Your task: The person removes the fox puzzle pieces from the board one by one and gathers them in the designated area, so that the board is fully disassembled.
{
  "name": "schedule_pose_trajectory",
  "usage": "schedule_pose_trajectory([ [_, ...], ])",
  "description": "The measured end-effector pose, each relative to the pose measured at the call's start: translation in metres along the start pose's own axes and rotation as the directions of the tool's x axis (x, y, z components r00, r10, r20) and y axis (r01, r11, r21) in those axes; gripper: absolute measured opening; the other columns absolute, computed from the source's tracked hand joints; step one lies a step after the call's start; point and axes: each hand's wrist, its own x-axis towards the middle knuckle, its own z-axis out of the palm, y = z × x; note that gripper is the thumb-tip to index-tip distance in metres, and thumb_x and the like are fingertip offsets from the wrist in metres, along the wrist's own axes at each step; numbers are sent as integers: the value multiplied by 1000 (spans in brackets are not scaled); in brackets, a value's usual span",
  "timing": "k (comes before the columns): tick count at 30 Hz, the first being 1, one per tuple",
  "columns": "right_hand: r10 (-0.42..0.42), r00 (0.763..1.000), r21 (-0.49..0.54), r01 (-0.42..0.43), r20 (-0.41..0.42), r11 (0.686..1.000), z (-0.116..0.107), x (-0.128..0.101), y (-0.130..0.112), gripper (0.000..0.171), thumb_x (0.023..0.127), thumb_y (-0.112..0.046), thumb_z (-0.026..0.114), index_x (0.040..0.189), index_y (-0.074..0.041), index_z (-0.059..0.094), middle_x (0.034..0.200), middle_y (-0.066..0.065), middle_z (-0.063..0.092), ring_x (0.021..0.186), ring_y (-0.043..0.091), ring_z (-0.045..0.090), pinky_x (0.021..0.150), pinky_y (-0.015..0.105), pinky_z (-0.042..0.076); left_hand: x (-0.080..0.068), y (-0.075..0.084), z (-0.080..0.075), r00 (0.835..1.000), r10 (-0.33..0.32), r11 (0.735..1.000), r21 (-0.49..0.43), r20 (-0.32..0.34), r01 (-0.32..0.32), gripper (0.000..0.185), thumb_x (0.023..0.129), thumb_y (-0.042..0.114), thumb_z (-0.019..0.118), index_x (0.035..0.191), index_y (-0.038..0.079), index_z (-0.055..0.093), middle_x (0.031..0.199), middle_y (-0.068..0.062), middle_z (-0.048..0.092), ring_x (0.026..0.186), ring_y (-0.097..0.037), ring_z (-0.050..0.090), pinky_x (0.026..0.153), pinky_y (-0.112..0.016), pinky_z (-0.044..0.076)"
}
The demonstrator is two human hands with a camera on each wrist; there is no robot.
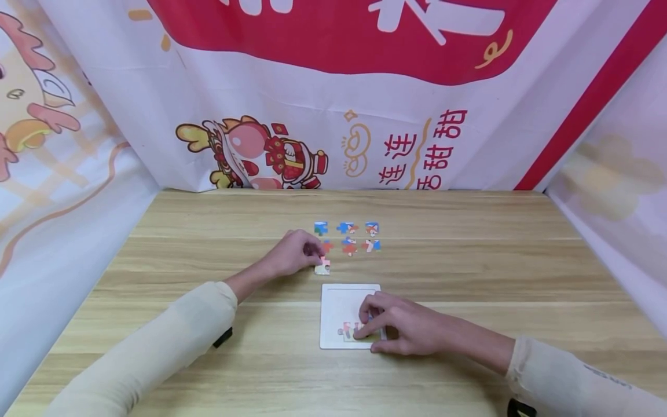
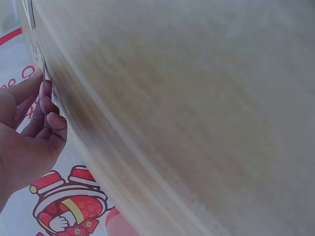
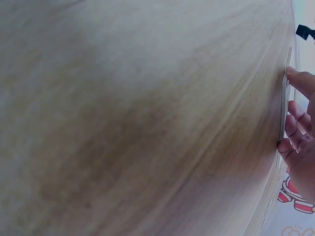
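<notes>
While the left hand (image 1: 293,253) reaches forward, fingers curled and pinching a loose puzzle piece (image 1: 322,266) on the wooden table (image 1: 469,266), the right hand (image 1: 401,325) presses bent fingertips onto pieces in the white tray (image 1: 339,301)

Part of the white puzzle board (image 1: 339,307) is being covered by the right hand (image 1: 403,327), and the pieces laid at its lower edge are being partly hidden under the fingers. The motifs on the loose puzzle pieces (image 1: 348,236) are being rendered too small to be read. The piece under the left hand (image 1: 292,253) is being partly concealed by the fingertips. In the left wrist view the table (image 2: 197,113) is being blurred, and only an edge of a piece is being shown. In the right wrist view the board is being seen edge-on, and the hand is being cut off by the frame.
</notes>
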Motion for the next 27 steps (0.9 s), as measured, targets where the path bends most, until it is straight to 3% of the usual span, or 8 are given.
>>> schedule_pose_trajectory([
  [13, 29, 999, 13, -29, 22, 999, -2, 0, -1, 26, 94, -26, 79, 120, -24, 79, 115, -11, 56, 100, 6, 47, 86, 21, 45, -2, 3, 2, 1000, 6, 997, 74, -25, -4, 5, 90, 6, 80, 92, 7, 76, 83, -2, 65, 79, -18, 56, 74, -31, 50],
  [20, 42, 999, 15, -42, 24, 999, -2, 0, -2, 26, 94, -27, 79, 120, -25, 79, 115, -11, 56, 100, 5, 47, 86, 21, 45, -7, 1, 1, 998, 59, 997, 41, -25, -58, 6, 90, 8, 81, 92, 7, 76, 82, -1, 65, 76, -16, 55, 69, -28, 48],
  [27, 34, 999, 24, -34, 0, 999, -1, 0, -2, 27, 92, -25, 81, 118, -23, 79, 113, -11, 58, 99, 5, 48, 86, 21, 47, -22, 13, 2, 992, 128, 992, 1, 21, -128, 7, 90, 4, 79, 96, 5, 77, 82, 0, 66, 75, -14, 58, 68, -26, 52],
])
